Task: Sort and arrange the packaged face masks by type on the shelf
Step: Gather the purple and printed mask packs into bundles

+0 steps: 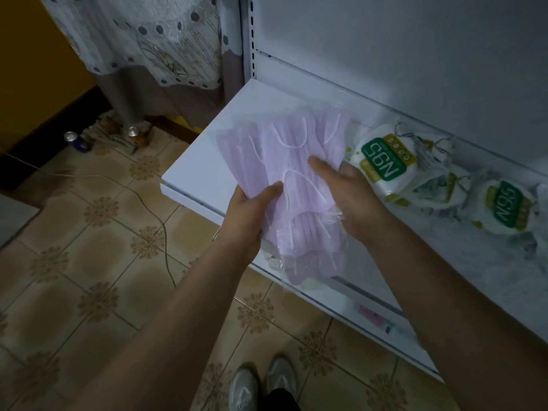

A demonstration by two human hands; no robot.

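- Far left of the frame: a patterned tile floor (89, 232) with a loose cable (154, 209) trailing across it; drink cans (71, 137) stand near a lace-edged curtain (154, 46) at upper left.
- Centre left: the left hand (249, 215) grips the near left edge of a fanned bundle of lilac masks (284, 161) in clear wrap, thumb on top and fingers hidden beneath, apparently to steady the slippery packets.
- Centre: the bundle lies spread over the left end of the white shelf (192, 173), its lower end overhanging the front edge, likely being squared into one pile.
- Centre right: the right hand (353, 197) holds the bundle's right side, thumb stretched flat across the top; the other fingers are out of sight behind the wrap.
- Right: two green-labelled N95 packs (385, 161) rest on the shelf just beside the lilac bundle, a second type seemingly kept apart from the lilac ones.
- Bottom centre: the person's grey shoes (264, 384) face the shelf.
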